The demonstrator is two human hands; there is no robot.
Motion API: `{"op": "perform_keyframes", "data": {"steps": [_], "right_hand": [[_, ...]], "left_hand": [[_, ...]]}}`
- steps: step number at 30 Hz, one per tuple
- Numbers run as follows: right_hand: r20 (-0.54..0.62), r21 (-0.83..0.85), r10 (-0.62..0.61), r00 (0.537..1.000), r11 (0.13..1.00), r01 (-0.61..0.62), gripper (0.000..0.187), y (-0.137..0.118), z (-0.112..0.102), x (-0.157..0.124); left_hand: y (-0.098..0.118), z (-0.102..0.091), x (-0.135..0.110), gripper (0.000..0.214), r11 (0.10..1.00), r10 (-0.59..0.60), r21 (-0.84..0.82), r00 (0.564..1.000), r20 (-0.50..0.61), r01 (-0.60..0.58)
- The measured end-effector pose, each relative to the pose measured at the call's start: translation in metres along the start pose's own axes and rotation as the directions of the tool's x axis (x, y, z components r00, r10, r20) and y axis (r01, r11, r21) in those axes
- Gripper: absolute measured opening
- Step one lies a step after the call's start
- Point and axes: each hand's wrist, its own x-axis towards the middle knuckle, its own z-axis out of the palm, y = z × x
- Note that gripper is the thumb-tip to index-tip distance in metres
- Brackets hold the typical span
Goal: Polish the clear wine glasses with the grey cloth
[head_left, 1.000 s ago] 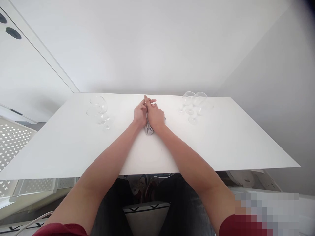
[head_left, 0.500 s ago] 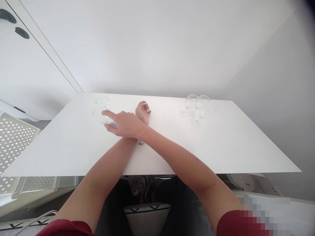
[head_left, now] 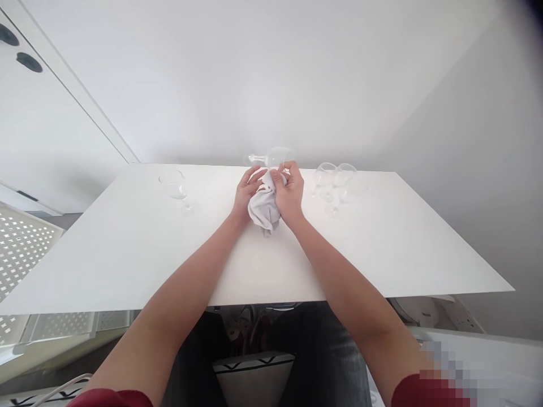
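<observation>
A clear stemmed glass is held on its side near the wall, its stem pointing left. My right hand grips the bowl, with the thumb pressing a pale grey cloth close to the rim. The crumpled cloth hangs down between my hands. On its left side, my left hand has loosely bent fingers against the cloth's upper part; their exact hold is partly hidden. Another stemmed glass stands tilted-looking at the left of the white table.
Several clear stemmed glasses stand close together right of my hands. A white wall rises behind the table. At the lower left is a perforated white panel, and a door stands beyond it.
My right hand has moved from the glasses on the left to the middle, now holding one of them. My arms have uncrossed, and the cloth shows between my hands.
</observation>
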Motion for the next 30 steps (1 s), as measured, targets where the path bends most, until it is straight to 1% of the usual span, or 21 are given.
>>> {"op": "perform_keyframes", "data": {"steps": [1,3,5,6,8,11,13,15,17,19,21,23,26,28,29,30], "right_hand": [[-0.003,0.025,0.019,1.0,1.0,-0.019,0.026,0.012,-0.002,0.004],[0.022,0.073,0.047,0.999,0.996,-0.048,0.025,0.029,-0.002,0.009],[0.068,0.128,0.053,0.996,0.99,-0.062,0.024,0.04,0.0,0.01],[0.091,0.155,0.046,0.995,0.986,-0.06,0.024,0.044,0.0,0.01],[0.128,0.206,0.028,0.991,0.977,-0.055,0.028,0.05,0.001,0.01],[0.153,0.342,0.04,0.987,0.935,-0.091,0.039,0.058,0.003,0.012],[0.181,0.445,0.059,0.982,0.885,-0.135,0.046,0.062,0.004,0.013],[0.241,0.476,0.049,0.969,0.864,-0.162,0.049,0.063,0.005,0.014],[0.315,0.44,0.023,0.949,0.882,-0.168,0.049,0.062,0.005,0.012],[0.357,0.409,0.017,0.934,0.896,-0.172,0.048,0.06,0.006,0.01],[0.351,0.414,0.041,0.935,0.889,-0.194,0.05,0.058,0.006,0.009],[0.299,0.456,0.089,0.95,0.861,-0.224,0.053,0.057,0.004,0.009],[0.195,0.584,0.177,0.965,0.769,-0.259,0.046,0.059,0.001,0.014],[0.168,0.641,0.214,0.962,0.718,-0.271,0.042,0.064,0.001,0.018],[0.153,0.641,0.221,0.963,0.719,-0.267,0.044,0.067,0.002,0.02],[0.122,0.625,0.228,0.966,0.739,-0.253,0.047,0.07,0.004,0.021]], "left_hand": [[0.0,0.0,-0.001,0.047,0.999,0.031,0.027,0.999,0.035,-0.032],[-0.001,0.0,0.0,0.039,0.996,0.067,0.059,0.995,0.074,-0.071],[-0.004,-0.001,0.003,0.029,0.996,0.064,0.066,0.997,0.038,-0.066],[-0.006,-0.001,0.005,0.029,0.996,0.055,0.067,0.998,0.004,-0.055],[-0.01,-0.001,0.009,0.036,0.998,0.022,0.066,0.998,-0.06,-0.018],[-0.012,0.0,0.012,0.045,0.998,-0.047,0.045,0.991,-0.128,0.053],[-0.012,0.002,0.011,0.048,0.994,-0.101,0.029,0.985,-0.139,0.106],[-0.012,0.003,0.009,0.052,0.99,-0.142,-0.001,0.984,-0.112,0.142],[-0.011,0.005,0.007,0.051,0.992,-0.114,-0.052,0.991,-0.073,0.111],[-0.01,0.005,0.005,0.044,0.996,-0.024,-0.089,0.998,-0.06,0.019],[-0.009,0.003,0.005,0.035,0.994,0.064,-0.077,0.995,-0.081,-0.071],[-0.008,0.0,0.007,0.032,0.992,0.112,-0.038,0.985,-0.134,-0.118],[-0.007,-0.005,0.011,0.038,0.988,0.149,-0.008,0.962,-0.23,-0.155],[-0.007,-0.007,0.013,0.038,0.983,0.18,0.006,0.948,-0.264,-0.185],[-0.007,-0.008,0.014,0.038,0.979,0.201,0.019,0.94,-0.275,-0.203],[-0.008,-0.008,0.014,0.037,0.974,0.223,0.034,0.933,-0.281,-0.222]]}}
